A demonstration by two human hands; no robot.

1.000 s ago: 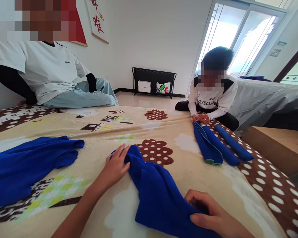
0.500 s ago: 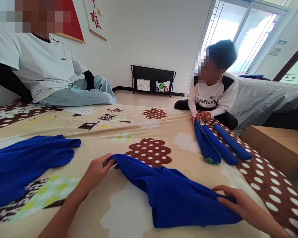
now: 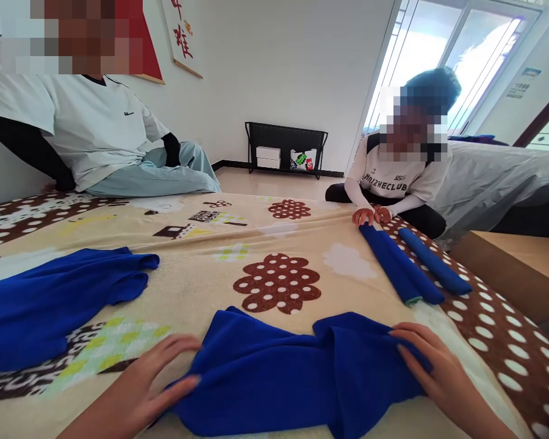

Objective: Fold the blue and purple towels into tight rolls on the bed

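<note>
A blue cloth lies stretched out across the patterned blanket right in front of me. My left hand rests flat on its left end with fingers spread. My right hand lies on its right end, fingers extended over the fabric.
A second blue cloth lies crumpled at the left. Across the blanket a person in a white top presses on two rolled blue cloths. Another person in a white shirt sits at the far left. A black rack stands by the wall.
I have pulled the blue cloth toward me and spread it sideways. Both hands let go of its corners and now lie flat on it. The person opposite rolled their cloth tighter.
</note>
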